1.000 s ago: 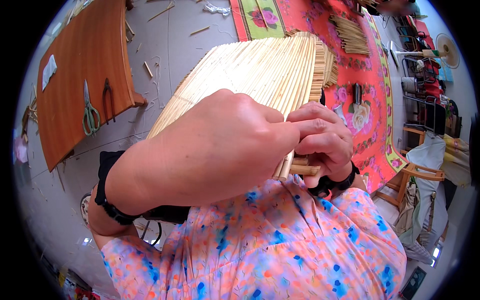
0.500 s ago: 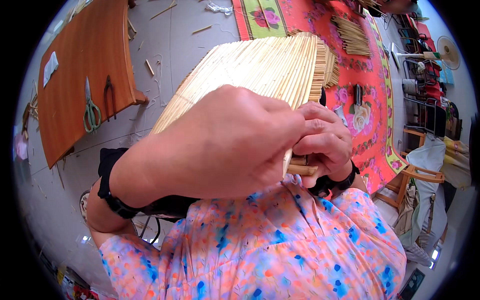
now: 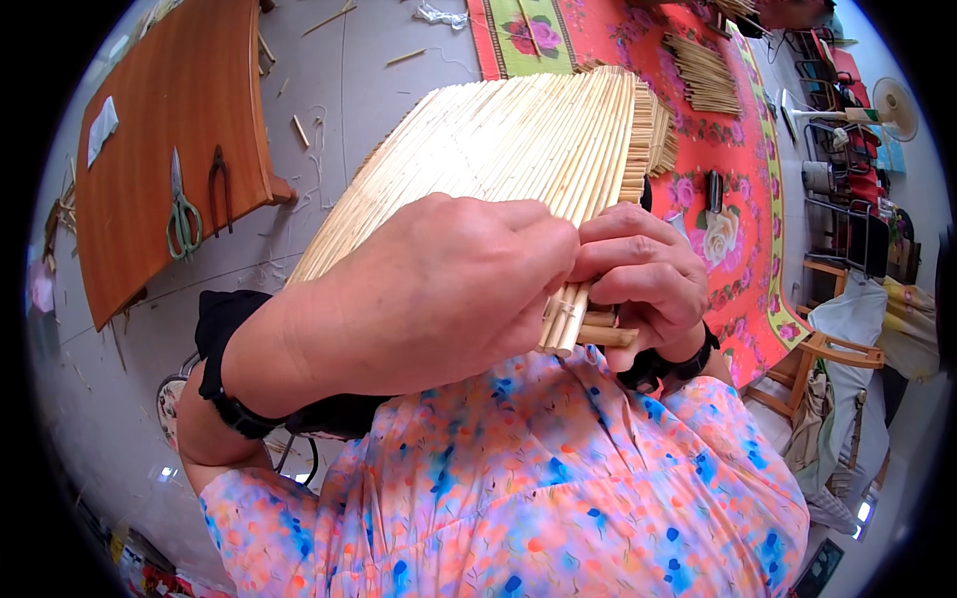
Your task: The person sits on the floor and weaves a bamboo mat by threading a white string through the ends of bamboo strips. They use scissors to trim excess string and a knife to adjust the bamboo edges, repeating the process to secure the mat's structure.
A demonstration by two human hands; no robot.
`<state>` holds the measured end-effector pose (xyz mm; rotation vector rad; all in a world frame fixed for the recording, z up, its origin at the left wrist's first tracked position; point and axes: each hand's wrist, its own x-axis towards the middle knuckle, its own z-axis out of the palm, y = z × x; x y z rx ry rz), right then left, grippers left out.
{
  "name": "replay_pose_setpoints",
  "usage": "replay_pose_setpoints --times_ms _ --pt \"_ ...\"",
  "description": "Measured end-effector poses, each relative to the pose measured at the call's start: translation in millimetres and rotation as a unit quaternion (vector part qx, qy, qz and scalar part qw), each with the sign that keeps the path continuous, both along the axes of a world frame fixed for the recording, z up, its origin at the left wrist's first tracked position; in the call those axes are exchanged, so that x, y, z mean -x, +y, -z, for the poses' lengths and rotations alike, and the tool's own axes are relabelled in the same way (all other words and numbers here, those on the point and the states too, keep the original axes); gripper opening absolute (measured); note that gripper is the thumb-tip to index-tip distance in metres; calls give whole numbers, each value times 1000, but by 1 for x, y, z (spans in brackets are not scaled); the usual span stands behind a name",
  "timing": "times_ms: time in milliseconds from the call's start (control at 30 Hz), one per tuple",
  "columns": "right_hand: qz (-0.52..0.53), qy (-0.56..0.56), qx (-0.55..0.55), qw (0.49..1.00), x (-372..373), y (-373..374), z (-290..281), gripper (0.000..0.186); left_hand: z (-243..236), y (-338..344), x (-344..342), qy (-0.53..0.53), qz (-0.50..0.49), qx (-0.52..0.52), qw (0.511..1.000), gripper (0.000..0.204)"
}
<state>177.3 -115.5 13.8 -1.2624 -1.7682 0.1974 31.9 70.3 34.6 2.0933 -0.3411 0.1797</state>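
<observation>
In front of my body lies a mat of pale straight reed stalks [image 3: 498,149], set side by side and slanting away from me. My left hand [image 3: 429,289] crosses over its near part, fingers pinched beside the right-hand stalks; what they pinch is hidden. Closed round the mat's near right edge is my right hand [image 3: 653,269], its fingers curled close to the left ones. Below the hands poke a few stalk ends [image 3: 561,334] with a small binding across them. A short thick stalk piece [image 3: 610,336] juts out by my right thumb.
A brown wooden table [image 3: 164,130] on the left carries scissors [image 3: 182,224], pincers [image 3: 218,189] and a white cloth [image 3: 102,130]. Right of the mat, a red floral cloth [image 3: 758,249] holds a bundle of stalks [image 3: 703,75]. A wooden chair [image 3: 822,349] stands at right.
My left hand has shifted slightly left and down, away from the right fingers. More stalk ends and their binding now show between the hands. The right hand stays nearly in place.
</observation>
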Motion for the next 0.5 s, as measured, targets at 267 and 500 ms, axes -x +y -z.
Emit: replay_pose_setpoints --times_ms 267,500 --pt "5 -4 0 1000 0 1 -2 55 -7 8 1 -34 18 19 999 11" --pt "-6 -22 14 1000 1 4 -7 52 -17 11 12 -50 0 -50 997 9"
